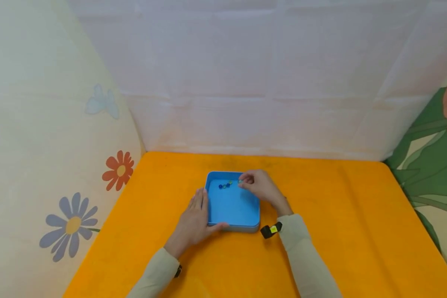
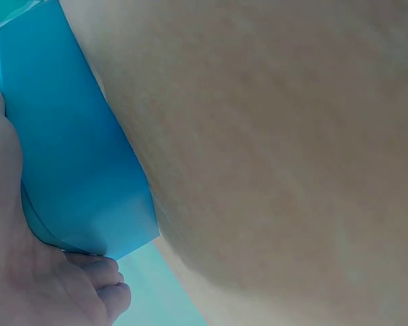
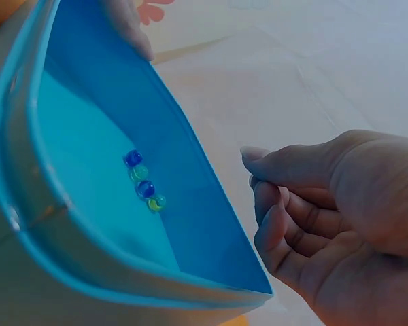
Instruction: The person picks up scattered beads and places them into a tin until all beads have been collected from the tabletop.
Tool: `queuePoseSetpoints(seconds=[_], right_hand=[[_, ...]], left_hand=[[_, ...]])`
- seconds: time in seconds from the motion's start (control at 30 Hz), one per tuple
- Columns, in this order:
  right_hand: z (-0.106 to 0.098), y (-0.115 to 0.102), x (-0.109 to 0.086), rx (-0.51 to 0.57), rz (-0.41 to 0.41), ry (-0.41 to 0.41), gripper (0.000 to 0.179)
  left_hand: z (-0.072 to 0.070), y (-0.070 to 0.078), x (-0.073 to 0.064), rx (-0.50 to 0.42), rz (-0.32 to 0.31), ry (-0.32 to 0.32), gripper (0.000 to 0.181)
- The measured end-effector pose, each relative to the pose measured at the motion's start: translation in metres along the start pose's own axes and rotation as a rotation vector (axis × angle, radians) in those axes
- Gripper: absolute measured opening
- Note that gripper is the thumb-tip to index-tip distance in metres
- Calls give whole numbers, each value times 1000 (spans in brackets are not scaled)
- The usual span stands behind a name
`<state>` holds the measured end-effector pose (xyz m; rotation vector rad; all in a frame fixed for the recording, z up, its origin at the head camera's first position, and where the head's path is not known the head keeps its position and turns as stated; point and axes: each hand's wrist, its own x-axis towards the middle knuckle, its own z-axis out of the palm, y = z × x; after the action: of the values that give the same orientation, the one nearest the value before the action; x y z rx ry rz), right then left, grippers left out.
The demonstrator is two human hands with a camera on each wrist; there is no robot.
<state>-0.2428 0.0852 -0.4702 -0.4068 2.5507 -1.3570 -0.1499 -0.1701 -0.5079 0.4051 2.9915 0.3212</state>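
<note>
A blue square tray [image 1: 233,209] with raised walls lies on the orange table. Along its far wall sits a short row of several glass marbles [image 3: 145,189], dark blue and clear ones with green or yellow swirls. My left hand [image 1: 193,221] rests against the tray's front left corner, fingers straight along the left wall and thumb along the front. Over the tray's far right part, my right hand [image 1: 261,187] pinches a small clear greenish marble [image 1: 240,181] between thumb and fingertips. In the right wrist view the fingers mostly hide that marble.
The orange tabletop [image 1: 331,215] stretches around the tray on all sides. A pale cloth wall [image 1: 268,82] stands behind it, with flower-printed cloth [image 1: 74,225] at the left and more printed cloth [image 1: 432,174] at the right.
</note>
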Motion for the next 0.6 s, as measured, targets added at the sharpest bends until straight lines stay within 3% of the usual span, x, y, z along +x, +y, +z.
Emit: queuePoseSetpoints(seconds=[0.6], right_hand=[[6, -8, 16, -21, 11, -10, 19]], left_hand=[[0, 0, -1, -2, 5, 8, 131]])
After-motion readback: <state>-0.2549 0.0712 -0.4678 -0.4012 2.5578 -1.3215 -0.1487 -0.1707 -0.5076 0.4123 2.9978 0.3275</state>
